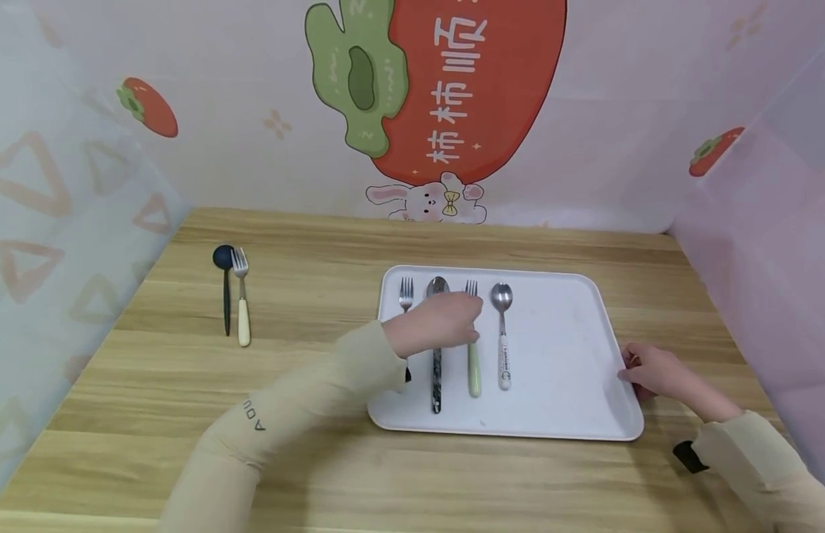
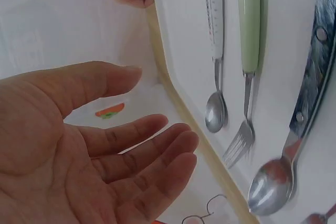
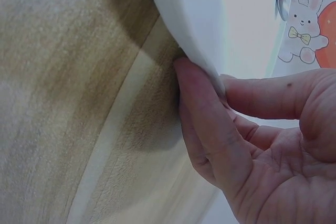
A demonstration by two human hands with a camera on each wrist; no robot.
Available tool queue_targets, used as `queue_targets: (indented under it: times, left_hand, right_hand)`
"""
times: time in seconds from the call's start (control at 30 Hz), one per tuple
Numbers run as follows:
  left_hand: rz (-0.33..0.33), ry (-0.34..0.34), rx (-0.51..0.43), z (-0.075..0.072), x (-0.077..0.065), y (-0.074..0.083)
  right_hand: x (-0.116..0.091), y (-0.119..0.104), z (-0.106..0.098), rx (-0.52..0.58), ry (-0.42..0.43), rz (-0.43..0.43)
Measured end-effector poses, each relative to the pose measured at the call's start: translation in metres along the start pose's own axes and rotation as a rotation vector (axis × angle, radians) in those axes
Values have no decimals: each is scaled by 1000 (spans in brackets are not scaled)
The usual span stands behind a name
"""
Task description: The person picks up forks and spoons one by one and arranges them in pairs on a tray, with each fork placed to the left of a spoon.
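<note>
The white tray (image 1: 566, 355) lies on the wooden table, its right rim pinched between the thumb and fingers of my right hand (image 1: 659, 370). Over the tray hovers my left hand (image 1: 439, 323); the left wrist view shows its fingers loosely bent with nothing held. Beneath and around it, in a row on the tray, are a fork (image 1: 406, 292) at the left, a spoon with a dark patterned handle (image 1: 437, 377), a green-handled fork (image 1: 475, 370) and a white-handled spoon (image 1: 503, 348). My left hand and sleeve hide parts of the first three.
At the table's left, a black round-headed spoon (image 1: 226, 296) and a cream-handled fork (image 1: 243, 318) lie side by side, their heads close together. Printed fabric walls (image 1: 586, 178) enclose the table at the back and both sides.
</note>
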State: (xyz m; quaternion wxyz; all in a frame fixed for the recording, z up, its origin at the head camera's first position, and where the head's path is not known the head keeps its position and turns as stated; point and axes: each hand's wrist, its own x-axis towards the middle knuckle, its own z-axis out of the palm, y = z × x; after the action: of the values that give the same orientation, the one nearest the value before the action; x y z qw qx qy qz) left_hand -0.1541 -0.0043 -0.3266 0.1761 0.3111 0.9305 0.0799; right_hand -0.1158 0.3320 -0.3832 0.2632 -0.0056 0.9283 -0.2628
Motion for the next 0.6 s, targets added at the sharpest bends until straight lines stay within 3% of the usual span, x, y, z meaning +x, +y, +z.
queue_targets:
  times: [0.33, 0.6]
  left_hand:
    - [93, 73, 114, -14, -20, -42]
    - [33, 174, 82, -18, -49, -90]
  right_hand:
    - [1, 3, 0, -23, 16, -9]
    - [1, 4, 0, -13, 12, -12]
